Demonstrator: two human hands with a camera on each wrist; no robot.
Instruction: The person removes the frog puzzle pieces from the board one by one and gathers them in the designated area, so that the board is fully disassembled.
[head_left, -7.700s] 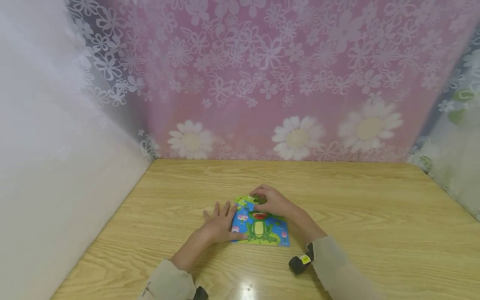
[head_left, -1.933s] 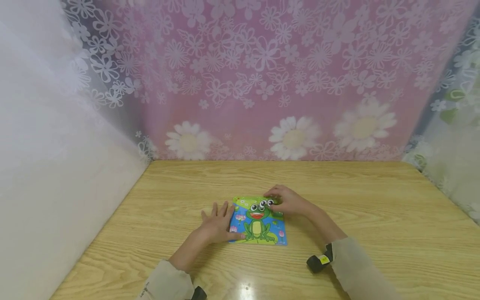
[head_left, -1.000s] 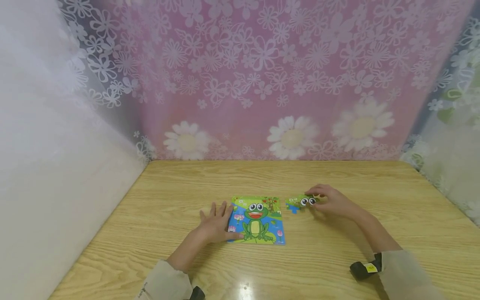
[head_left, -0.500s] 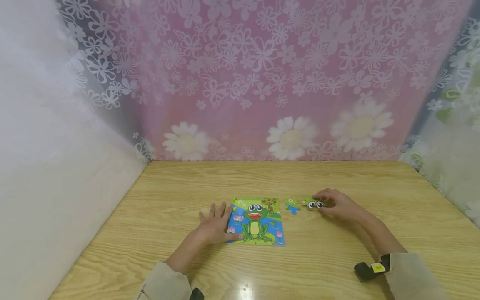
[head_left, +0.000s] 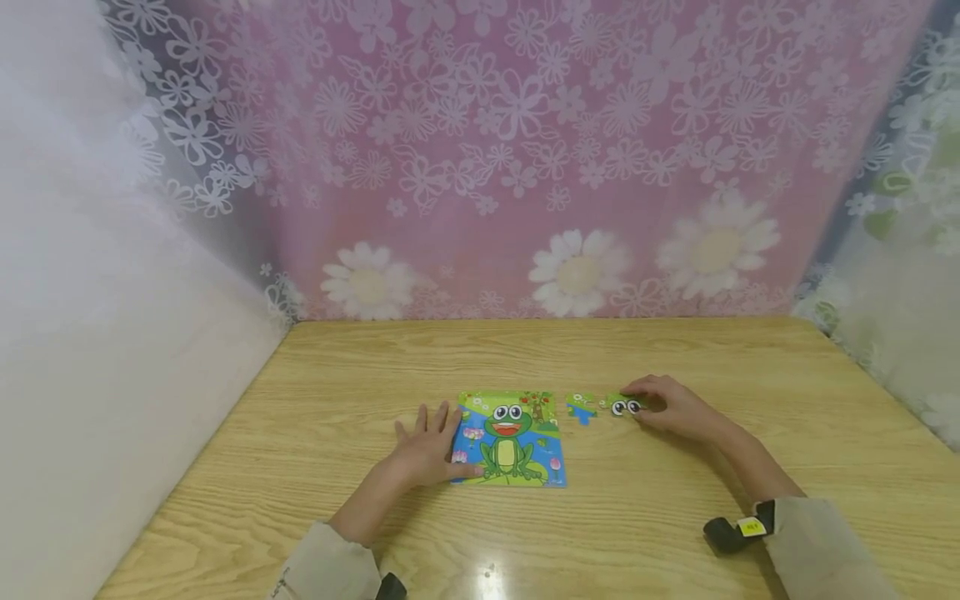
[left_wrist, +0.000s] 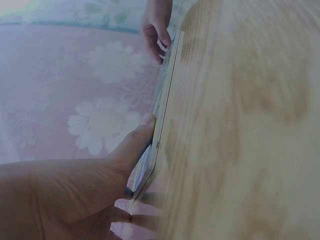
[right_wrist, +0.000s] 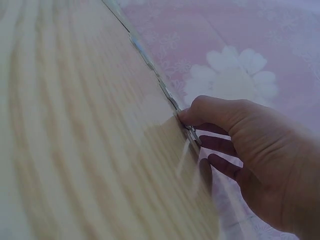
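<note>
Two puzzle pieces (head_left: 581, 409), one pinched, beside frog board (head_left: 507, 450)

The left hand (head_left: 422, 457) is covering part of the left edge of the frog board (head_left: 534, 463). The fingers (head_left: 642, 386) of the right hand (head_left: 686, 414) are hiding the right end of the eyed piece (head_left: 618, 407). The head view's bottom edge is cutting off the left sleeve (head_left: 326, 567), right sleeve (head_left: 825, 546) and left black wrist device (head_left: 391, 587). The yellow label's (head_left: 751, 527) print is appearing too small to read.

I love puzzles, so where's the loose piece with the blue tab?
In the head view, the blue-tabbed piece lies on the table, right of centre, between the frog picture and the piece with eyes.
</note>
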